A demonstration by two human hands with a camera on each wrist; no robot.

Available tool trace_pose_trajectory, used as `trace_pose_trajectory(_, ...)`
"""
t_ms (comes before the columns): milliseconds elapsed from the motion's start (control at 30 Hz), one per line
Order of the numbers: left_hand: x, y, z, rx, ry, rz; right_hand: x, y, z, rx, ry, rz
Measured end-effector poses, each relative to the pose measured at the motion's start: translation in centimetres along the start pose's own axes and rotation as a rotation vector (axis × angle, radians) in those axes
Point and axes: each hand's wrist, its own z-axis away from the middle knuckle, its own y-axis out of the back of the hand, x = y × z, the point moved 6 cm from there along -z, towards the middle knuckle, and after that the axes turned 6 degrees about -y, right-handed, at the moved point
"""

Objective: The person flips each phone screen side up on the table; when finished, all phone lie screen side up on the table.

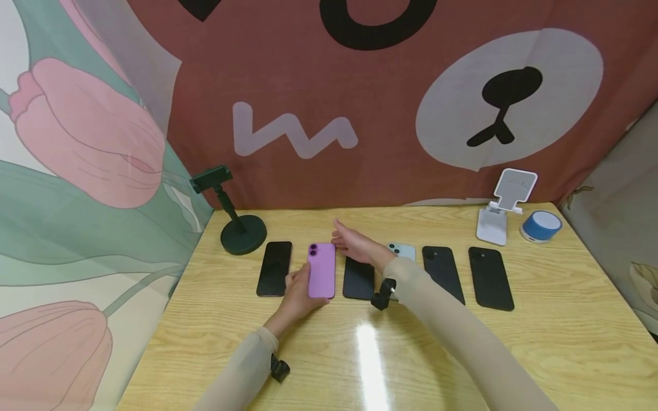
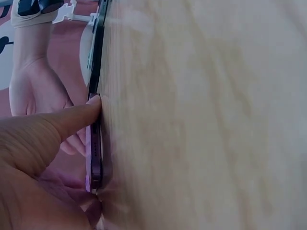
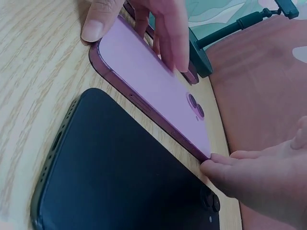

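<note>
1. Currently, the lower end of the pink phone is held by the left grip, with the thumb set at the bottom edge near the right corner and the fingers placed along the left side.
2. The right grip is kept loose, with nothing held; the pink phone's upper right corner is touched by its extended fingertips.
3. The pink phone is laid on the wooden surface, back up, its two lenses turned to the far end.
4. Just to its left a black phone is placed; just to its right a dark phone is seen, its upper end hidden by the right grip in the head view.
5. Farther right, a pale blue phone is partly covered by the right arm; beyond it, a third dark phone and a fourth are lined up.
6. Behind the leftmost phone, a dark green stand is set; at the far right, a white stand is placed beside a blue-and-white cylinder.
</note>
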Motion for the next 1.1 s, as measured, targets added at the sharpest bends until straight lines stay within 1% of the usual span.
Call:
trace_pose_trajectory(167,-0.08,0.01,-0.18,-0.038,0.009,-0.083,-0.07,0.05,0.00,0.005,-0.012,0.005)
trace_pose_trajectory(367,-0.09,-0.15,-0.33,-0.049,-0.005,-0.113,-0.10,0.38,0.04,0.018,-0.028,-0.006)
trace_pose_trajectory(533,-0.13,-0.09,-0.22,-0.042,-0.008,-0.105,-0.12,0.25,-0.08,0.002,-0.041,0.014)
trace_pose_trajectory(733,-0.35,-0.12,-0.15,-0.038,-0.033,-0.096,-0.07,0.42,-0.24,0.031,-0.048,0.025)
trace_pose_trajectory(800,-0.36,-0.11,-0.10,-0.034,-0.045,-0.097,-0.07,0.38,-0.25,0.032,-0.051,0.032)
trace_pose_trajectory(967,-0.38,-0.05,0.00,-0.039,-0.047,-0.084,-0.36,0.18,-0.17,0.026,-0.052,0.035)
trace_pose_trajectory(1100,-0.36,-0.02,0.03,-0.037,-0.061,-0.085,-0.52,0.06,-0.06,0.019,-0.055,0.036)
